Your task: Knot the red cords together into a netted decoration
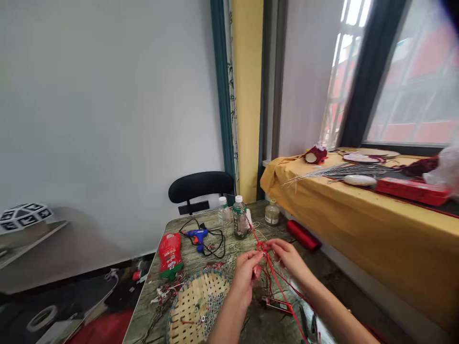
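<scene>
Red cord (274, 273) runs from near the green-labelled bottle (240, 217) down past both hands to the lower right. My left hand (247, 270) pinches the cord where a small knotted part shows at its fingertips. Just to the right, my right hand (285, 253) has its fingers closed on the cord beside the same knot. Below them more dark red cord hangs over the table (193, 255). A woven basket (195, 291) with many small rings lies left of my left forearm.
A blue glue gun (198, 237) with a black cable, a red pouch (170, 253) and a jar (272, 213) stand or lie on the table. Pliers (309, 325) are near my right forearm. A yellow-draped table (322, 205) is at right.
</scene>
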Motion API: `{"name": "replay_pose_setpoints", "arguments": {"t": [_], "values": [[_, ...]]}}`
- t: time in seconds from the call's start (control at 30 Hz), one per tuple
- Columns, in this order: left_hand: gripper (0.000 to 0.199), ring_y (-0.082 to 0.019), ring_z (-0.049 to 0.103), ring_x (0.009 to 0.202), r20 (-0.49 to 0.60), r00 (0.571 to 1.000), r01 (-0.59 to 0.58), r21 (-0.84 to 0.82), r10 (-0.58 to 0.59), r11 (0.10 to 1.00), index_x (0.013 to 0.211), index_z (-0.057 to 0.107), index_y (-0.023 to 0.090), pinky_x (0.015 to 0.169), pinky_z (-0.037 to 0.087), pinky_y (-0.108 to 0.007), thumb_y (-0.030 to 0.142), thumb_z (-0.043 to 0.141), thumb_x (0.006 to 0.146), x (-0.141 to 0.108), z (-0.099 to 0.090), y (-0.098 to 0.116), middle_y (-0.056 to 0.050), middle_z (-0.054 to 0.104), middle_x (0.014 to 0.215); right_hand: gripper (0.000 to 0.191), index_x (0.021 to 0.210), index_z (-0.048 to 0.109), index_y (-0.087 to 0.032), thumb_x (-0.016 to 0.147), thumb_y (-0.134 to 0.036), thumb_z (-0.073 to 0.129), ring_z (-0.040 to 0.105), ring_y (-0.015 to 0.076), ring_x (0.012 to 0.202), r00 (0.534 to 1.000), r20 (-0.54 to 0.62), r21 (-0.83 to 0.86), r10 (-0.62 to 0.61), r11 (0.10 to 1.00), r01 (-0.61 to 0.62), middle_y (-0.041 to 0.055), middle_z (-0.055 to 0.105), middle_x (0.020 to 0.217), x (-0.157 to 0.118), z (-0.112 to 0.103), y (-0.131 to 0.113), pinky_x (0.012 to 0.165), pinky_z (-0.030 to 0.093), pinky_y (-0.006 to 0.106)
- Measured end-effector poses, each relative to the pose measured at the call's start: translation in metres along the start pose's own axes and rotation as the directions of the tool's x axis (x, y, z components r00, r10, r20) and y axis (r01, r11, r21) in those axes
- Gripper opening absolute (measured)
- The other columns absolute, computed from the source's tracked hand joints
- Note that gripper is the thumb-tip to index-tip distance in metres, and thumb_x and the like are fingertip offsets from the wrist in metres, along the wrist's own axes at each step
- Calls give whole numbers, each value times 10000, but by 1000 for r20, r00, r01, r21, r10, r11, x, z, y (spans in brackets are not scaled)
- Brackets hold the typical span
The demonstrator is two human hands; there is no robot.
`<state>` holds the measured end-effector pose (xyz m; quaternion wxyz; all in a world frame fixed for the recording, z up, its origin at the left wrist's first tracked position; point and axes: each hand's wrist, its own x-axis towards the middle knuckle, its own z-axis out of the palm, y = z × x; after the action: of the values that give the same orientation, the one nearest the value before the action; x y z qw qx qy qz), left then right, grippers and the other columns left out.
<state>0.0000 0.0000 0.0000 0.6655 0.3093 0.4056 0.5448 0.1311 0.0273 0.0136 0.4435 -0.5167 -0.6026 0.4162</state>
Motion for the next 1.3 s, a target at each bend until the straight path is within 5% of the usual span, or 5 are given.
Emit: {"name": "replay_pose_setpoints", "arguments": {"t": [0.1,0.3,0.57,0.83,1.3], "values": [[299,-16,269,320,-47,999,10,5,-10,1000,689,582,119,369,146,-173,347,693,528,-2,-2,-3,91,329,360,188,812,545,-191,727,-345,478,494,150,686,971,-202,-56,-132,991,123,40,585,808,-5,-15,2,582,362,239],[296,-19,276,333,-49,999,4,46,-2,999,676,591,113,384,159,-182,340,694,516,-7,3,3,83,346,375,293,712,554,-156,720,-441,487,387,87,427,942,326,127,79,984,-127,-21,490,529,-16,-9,-5,414,277,217],[291,-37,317,332,-88,995,-24,181,40,983,684,605,107,390,206,-192,344,675,529,-9,2,4,60,409,363,317,697,564,-147,735,-453,492,378,65,437,901,434,148,7,986,-79,-41,468,499,-4,-11,-1,423,274,198],[308,-42,351,326,-74,997,37,123,-28,992,678,581,114,383,216,-191,361,683,524,-9,-4,-5,61,426,381,325,692,523,-154,701,-479,530,345,40,346,735,665,108,134,956,-272,-57,471,411,6,-12,8,359,220,168],[269,-46,363,338,-18,1000,12,94,-11,995,663,585,115,395,230,-199,351,665,562,-8,-8,-10,54,440,404,288,753,496,-173,732,-460,505,412,64,377,786,616,98,61,983,-153,-48,512,460,5,-14,5,388,300,182]]}}
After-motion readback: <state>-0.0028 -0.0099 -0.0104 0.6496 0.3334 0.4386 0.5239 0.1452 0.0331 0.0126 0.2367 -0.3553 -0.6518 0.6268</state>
